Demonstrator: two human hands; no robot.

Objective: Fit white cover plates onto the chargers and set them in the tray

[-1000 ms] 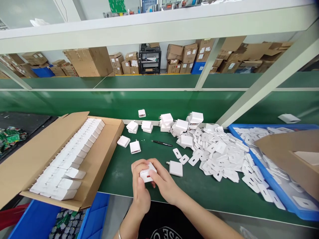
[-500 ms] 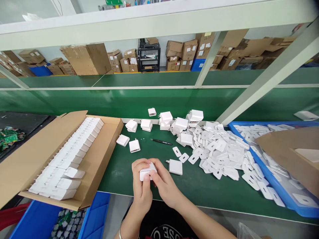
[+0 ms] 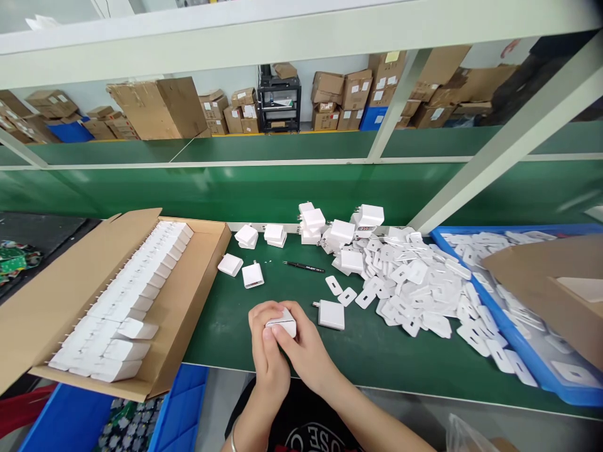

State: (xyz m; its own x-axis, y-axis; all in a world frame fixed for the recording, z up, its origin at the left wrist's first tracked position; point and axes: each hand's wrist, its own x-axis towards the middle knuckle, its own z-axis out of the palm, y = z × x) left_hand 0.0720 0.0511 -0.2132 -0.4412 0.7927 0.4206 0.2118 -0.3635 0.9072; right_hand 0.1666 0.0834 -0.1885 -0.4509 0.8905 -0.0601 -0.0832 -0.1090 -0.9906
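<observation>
Both my hands are closed round one small white charger (image 3: pixel 282 324) just above the near edge of the green bench. My left hand (image 3: pixel 266 351) grips it from the left and below, thumb on its top. My right hand (image 3: pixel 306 348) presses it from the right. Another white charger (image 3: pixel 331 314) with metal prongs lies on the mat right beside my right hand. Two more chargers (image 3: pixel 253 275) lie a little farther back to the left.
An open cardboard box (image 3: pixel 188 301) at left holds rows of white chargers. A heap of flat white cover plates (image 3: pixel 414 289) spreads at right beside a blue tray (image 3: pixel 541 383). Several chargers (image 3: pixel 339 232) and a black pen (image 3: pixel 304 267) lie behind. A blue bin (image 3: pixel 179 408) sits below.
The charger has been turned in my hands: its red-marked face no longer shows. A charger on the conveyor strip behind has travelled right to the group of chargers.
</observation>
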